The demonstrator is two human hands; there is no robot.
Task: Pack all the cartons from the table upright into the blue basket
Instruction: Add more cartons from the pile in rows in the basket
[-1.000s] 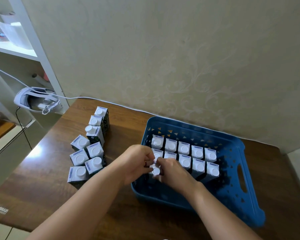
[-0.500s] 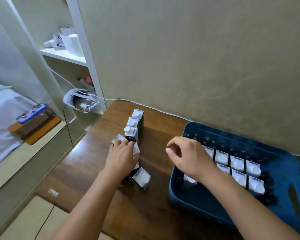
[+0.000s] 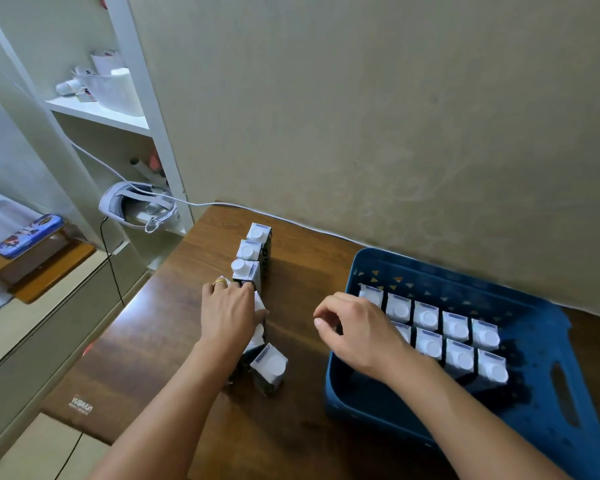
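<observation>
Covering table cartons [image 3: 253, 336]: left hand [image 3: 229, 315] | right hand [image 3: 355, 332] curled, empty

1. Both forearms are bare up to the bottom edge of the picture, with no sleeve, cuff, watch or bracelet on either one.
2. The left hand [image 3: 230, 315] wears a single gold-coloured ring [image 3: 219, 282] near the base of one finger on its outer side, probably the ring finger, though the angle makes that hard to confirm.
3. The right hand [image 3: 359, 332] wears nothing on the fingers or wrist that show.
4. Neither hand is gloved.
</observation>
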